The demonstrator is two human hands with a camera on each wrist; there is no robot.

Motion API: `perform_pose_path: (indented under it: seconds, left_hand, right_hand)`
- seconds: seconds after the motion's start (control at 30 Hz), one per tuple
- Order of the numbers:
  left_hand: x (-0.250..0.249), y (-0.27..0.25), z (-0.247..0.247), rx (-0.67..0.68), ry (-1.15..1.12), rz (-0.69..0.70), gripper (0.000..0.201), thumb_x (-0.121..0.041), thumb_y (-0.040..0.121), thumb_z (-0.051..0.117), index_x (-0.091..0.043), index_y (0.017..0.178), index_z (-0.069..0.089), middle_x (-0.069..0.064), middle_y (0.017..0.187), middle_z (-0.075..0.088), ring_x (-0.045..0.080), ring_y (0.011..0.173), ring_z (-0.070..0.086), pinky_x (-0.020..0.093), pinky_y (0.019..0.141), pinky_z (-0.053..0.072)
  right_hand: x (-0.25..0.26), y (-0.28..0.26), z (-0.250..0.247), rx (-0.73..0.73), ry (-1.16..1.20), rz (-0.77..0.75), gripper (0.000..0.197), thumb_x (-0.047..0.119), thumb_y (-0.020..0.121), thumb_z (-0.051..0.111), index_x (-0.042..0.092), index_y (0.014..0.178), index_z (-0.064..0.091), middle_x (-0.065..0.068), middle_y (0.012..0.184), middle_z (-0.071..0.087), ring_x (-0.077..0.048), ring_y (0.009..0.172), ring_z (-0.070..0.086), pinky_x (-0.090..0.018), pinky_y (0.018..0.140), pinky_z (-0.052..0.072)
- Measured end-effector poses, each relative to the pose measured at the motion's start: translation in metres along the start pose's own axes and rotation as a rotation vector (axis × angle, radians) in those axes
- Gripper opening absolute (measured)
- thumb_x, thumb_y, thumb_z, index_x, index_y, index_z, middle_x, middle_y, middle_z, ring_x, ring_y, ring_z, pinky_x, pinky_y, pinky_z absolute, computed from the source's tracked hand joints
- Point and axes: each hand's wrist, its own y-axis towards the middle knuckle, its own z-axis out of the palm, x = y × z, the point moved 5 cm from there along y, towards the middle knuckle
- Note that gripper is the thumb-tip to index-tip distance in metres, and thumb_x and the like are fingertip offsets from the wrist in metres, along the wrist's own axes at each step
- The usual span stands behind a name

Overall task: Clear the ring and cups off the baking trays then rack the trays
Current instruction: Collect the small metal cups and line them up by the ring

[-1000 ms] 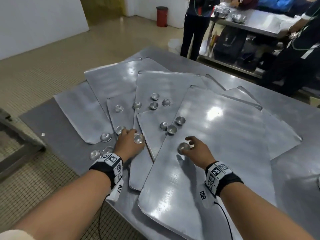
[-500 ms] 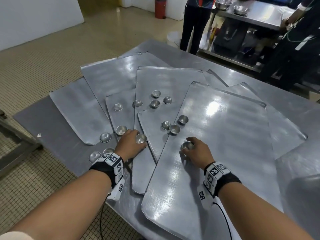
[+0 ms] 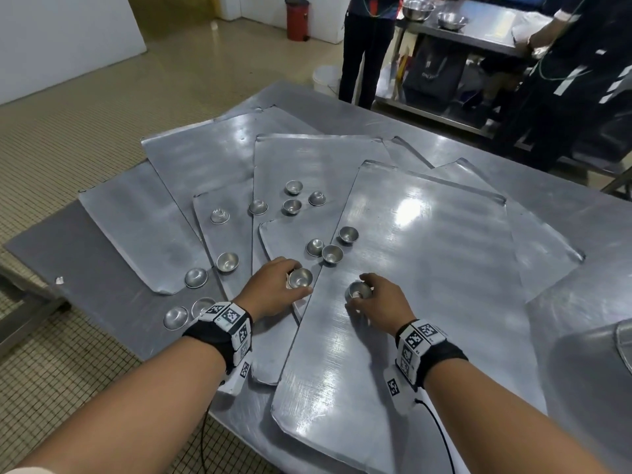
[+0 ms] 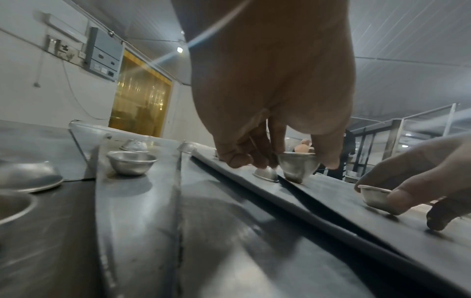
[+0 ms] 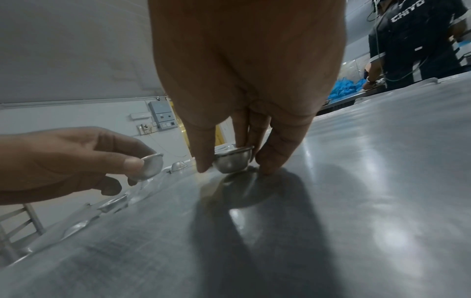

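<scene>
Our left hand (image 3: 273, 290) pinches one small metal cup (image 3: 300, 278) at the top baking tray's (image 3: 427, 268) left edge; our right hand (image 3: 383, 299) grips another cup (image 3: 357, 289) on that tray. The loose cups (image 3: 331, 253) lie just ahead, between both hands and slightly nearer the left.

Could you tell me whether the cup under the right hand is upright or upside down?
Upright: the cup shows its open rim upward, rounded base on the tray, pinched by the right hand.
</scene>
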Motion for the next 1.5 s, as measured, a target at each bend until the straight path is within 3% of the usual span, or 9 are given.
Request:
perform_pose_path:
  seconds: [0.1,0.2,0.4,0.77,1.03,1.13,1.3,1.5]
  left_hand:
    - [-0.015,0.002,0.01,0.073,-0.001,0.056,0.045,-0.053,0.081,0.075,-0.026,0.115,0.063,-0.009,0.108,0.061,0.01,0.096,0.057,0.028,0.083,0.046]
    - [-0.038,0.005,0.021,0.126,0.027,0.107,0.044,-0.053,0.082,0.074,-0.024,0.114,0.065,-0.008,0.108,0.062,0.011,0.097,0.058,0.032,0.084,0.05]
    - [-0.092,0.015,0.048,0.242,0.079,0.258,0.043,-0.053,0.084,0.073,-0.021,0.11,0.065,-0.008,0.103,0.063,0.008,0.089,0.058,0.025,0.072,0.044]
    - [-0.215,0.012,0.125,0.516,0.317,0.309,0.057,-0.067,0.077,0.068,-0.021,0.111,0.067,-0.004,0.106,0.069,0.013,0.09,0.064,0.038,0.083,0.055]
    - [-0.319,-0.012,0.209,0.528,0.247,0.379,0.047,-0.057,0.081,0.072,-0.027,0.116,0.064,-0.005,0.105,0.068,0.01,0.086,0.063,0.031,0.076,0.053]
    - [-0.355,-0.023,0.244,0.533,0.206,0.39,0.043,-0.049,0.083,0.074,-0.025,0.117,0.064,-0.004,0.102,0.068,0.015,0.087,0.063,0.033,0.08,0.053]
    - [-0.399,-0.034,0.305,0.535,0.207,0.421,0.05,-0.049,0.083,0.074,-0.025,0.124,0.06,-0.003,0.11,0.067,0.016,0.095,0.061,0.033,0.083,0.052]
    - [-0.432,-0.041,0.368,0.521,0.207,0.398,0.05,-0.046,0.083,0.073,-0.023,0.125,0.057,-0.001,0.117,0.066,0.02,0.103,0.06,0.037,0.088,0.051]
  right_hand:
    - [-0.008,-0.011,-0.004,0.022,0.001,-0.013,0.046,0.033,0.082,0.074,0.02,0.126,0.064,0.002,0.117,0.068,-0.019,0.107,0.063,-0.028,0.087,0.048]
    - [-0.02,-0.024,-0.014,0.019,0.009,-0.005,0.044,0.033,0.082,0.073,0.02,0.124,0.065,0.003,0.114,0.068,-0.016,0.103,0.063,-0.028,0.086,0.05]
    - [-0.06,-0.055,-0.042,-0.045,0.07,0.051,0.041,0.033,0.081,0.074,0.022,0.119,0.066,0.004,0.11,0.068,-0.016,0.101,0.065,-0.03,0.088,0.052]
    - [-0.159,-0.127,-0.115,-0.163,0.151,0.152,0.053,0.037,0.081,0.08,0.018,0.126,0.063,0.002,0.117,0.066,-0.012,0.099,0.058,-0.024,0.085,0.045]
    - [-0.258,-0.193,-0.172,-0.246,0.208,0.251,0.056,0.039,0.075,0.083,0.022,0.125,0.064,0.002,0.119,0.067,-0.015,0.106,0.062,-0.028,0.09,0.048]
    - [-0.3,-0.217,-0.194,-0.266,0.207,0.284,0.056,0.04,0.073,0.084,0.028,0.123,0.064,0.003,0.117,0.067,-0.014,0.103,0.063,-0.029,0.086,0.049]
    - [-0.366,-0.252,-0.22,-0.309,0.178,0.353,0.061,0.045,0.071,0.083,0.03,0.127,0.063,0.003,0.124,0.065,-0.017,0.109,0.062,-0.035,0.096,0.049]
    - [-0.427,-0.278,-0.229,-0.315,0.199,0.441,0.067,0.041,0.071,0.085,0.019,0.129,0.061,-0.003,0.124,0.066,-0.022,0.109,0.063,-0.034,0.092,0.05]
